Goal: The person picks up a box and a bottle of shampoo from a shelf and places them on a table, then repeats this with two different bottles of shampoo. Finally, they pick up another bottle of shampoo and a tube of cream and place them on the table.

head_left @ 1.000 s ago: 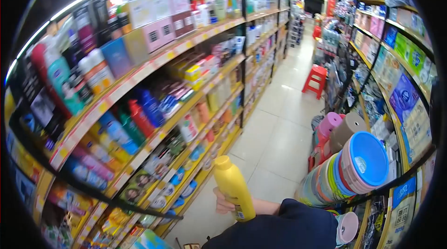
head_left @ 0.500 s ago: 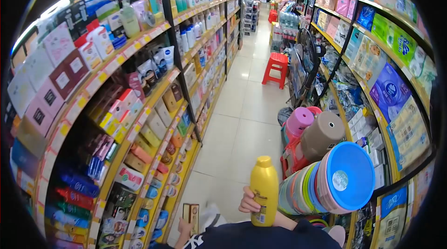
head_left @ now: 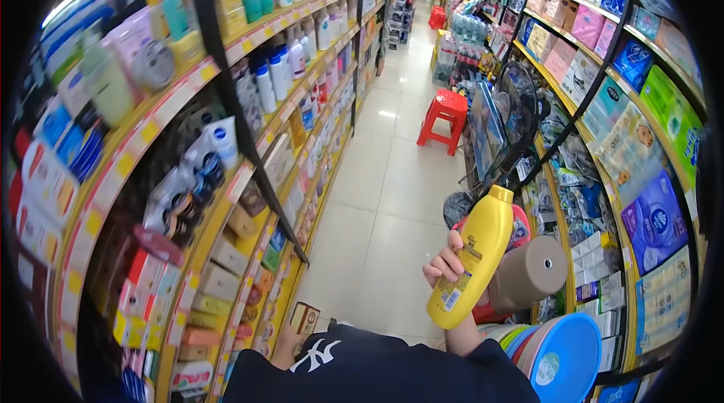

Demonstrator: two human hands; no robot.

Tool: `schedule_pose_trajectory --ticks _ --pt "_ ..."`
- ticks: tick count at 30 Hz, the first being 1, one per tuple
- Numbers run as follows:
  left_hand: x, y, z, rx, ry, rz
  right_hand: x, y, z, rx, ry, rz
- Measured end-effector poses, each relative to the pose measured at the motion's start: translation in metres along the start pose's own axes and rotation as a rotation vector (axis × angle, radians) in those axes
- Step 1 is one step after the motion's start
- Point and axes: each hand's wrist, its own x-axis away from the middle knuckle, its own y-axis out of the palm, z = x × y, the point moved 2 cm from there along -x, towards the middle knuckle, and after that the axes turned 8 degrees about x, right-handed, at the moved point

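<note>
Grip: right hand (head_left: 445, 263) wraps yellow bottle (head_left: 481, 248) at its middle, 4 o'clock in view, probably for balance. Bottle looks glossy, tilted, cap (head_left: 501, 193) toward 1 o'clock, barcode (head_left: 451, 300) facing wearer. Left hand (head_left: 286, 344) at 7 o'clock by brown box (head_left: 305, 318); fingers obscured, can't tell if pinching. Nested buckets (head_left: 577, 361) at 4:30, presumably saving space; red stool (head_left: 446, 107) at 2.

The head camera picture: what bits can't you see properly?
All in the head view:
Right hand: its palm is hidden behind the yellow bottle.
Yellow bottle: the fine print is too small to read, and its far side faces away.
Left hand: too small to tell how its fingers meet the brown box.
Blue basin: its lowest part is cut off by the bottom edge.
</note>
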Motion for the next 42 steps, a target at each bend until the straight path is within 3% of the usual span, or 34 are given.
schedule_pose_trajectory --ticks 7,10,13,16,17,23,26,30,35,39,42 --pt "-0.100 -0.046 0.117 -0.129 0.041 -0.076 0.000 -0.131 -0.082 0.071 -0.319 0.281" --pt "-0.142 -0.048 0.178 -0.159 0.027 -0.110 0.003 -0.186 -0.132 0.402 -0.349 0.580" --pt "-0.187 -0.039 0.245 -0.169 0.001 -0.135 -0.020 -0.250 -0.184 0.495 -0.339 0.689" --pt "-0.222 -0.037 0.320 -0.167 -0.009 -0.150 -0.088 -0.315 -0.236 0.314 -0.392 0.582" --pt "-0.232 -0.038 0.348 -0.155 -0.006 -0.146 -0.119 -0.337 -0.253 0.269 -0.375 0.452" --pt "-0.294 -0.052 0.526 -0.048 0.033 -0.118 -0.291 -0.423 -0.296 -0.165 -0.204 0.278" --pt "-0.333 -0.044 0.586 0.041 0.013 -0.081 -0.350 -0.448 -0.301 -0.185 -0.070 0.299" --pt "-0.392 -0.040 0.651 0.032 -0.041 -0.110 -0.414 -0.503 -0.336 -0.178 -0.118 0.240" --pt "-0.503 -0.033 0.710 -0.131 -0.086 -0.135 -0.507 -0.579 -0.424 -0.160 -0.205 0.172" --pt "-0.550 -0.074 0.805 -0.027 0.008 0.020 -0.584 -0.637 -0.483 -0.141 -0.241 0.208" --pt "-0.603 -0.101 0.881 -0.047 0.037 -0.040 -0.625 -0.681 -0.511 -0.167 -0.266 0.234"
